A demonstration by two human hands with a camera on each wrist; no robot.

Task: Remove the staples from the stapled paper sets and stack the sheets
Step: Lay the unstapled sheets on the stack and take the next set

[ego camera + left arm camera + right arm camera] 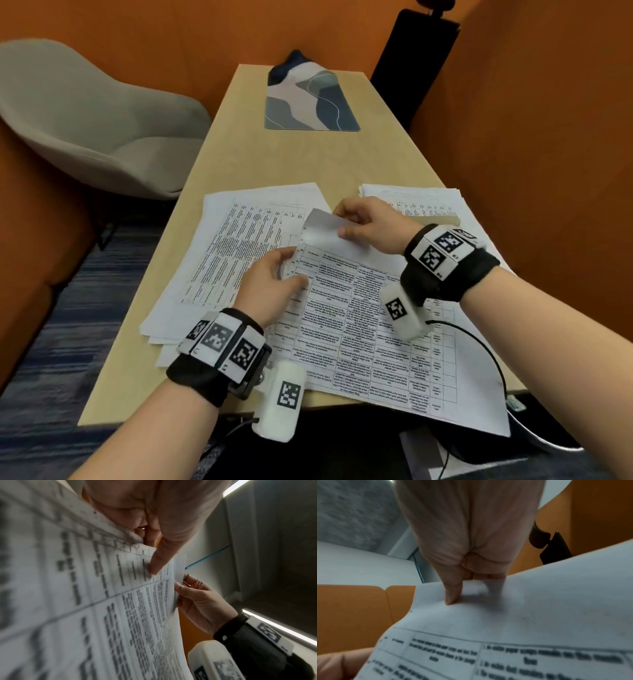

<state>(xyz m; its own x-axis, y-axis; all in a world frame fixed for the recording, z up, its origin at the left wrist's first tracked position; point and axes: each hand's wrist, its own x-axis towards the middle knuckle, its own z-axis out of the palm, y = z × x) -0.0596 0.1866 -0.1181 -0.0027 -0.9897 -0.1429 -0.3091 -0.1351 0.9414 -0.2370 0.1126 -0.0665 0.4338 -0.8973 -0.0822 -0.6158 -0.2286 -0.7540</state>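
Note:
A printed paper set [359, 325] with tables lies at the table's near edge, partly overhanging it. My left hand [291, 267] pinches its upper left edge, the thumb [157, 563] on top and the fingers behind the sheets. My right hand [342, 221] pinches the top sheet's far corner [325, 226], which is lifted and curled back, blank side up. The right wrist view shows that thumb [452, 595] pressing on the raised sheet [539, 608]. I cannot make out a staple. A loose pile of sheets [233, 246] lies to the left, another pile [418, 202] at the right.
A patterned mat [311, 99] lies at the table's far end. A grey chair [85, 113] stands left of the table, and a black upright object [414, 61] at the far right. Orange walls close in on both sides. A black cable [486, 349] loops off the near right edge.

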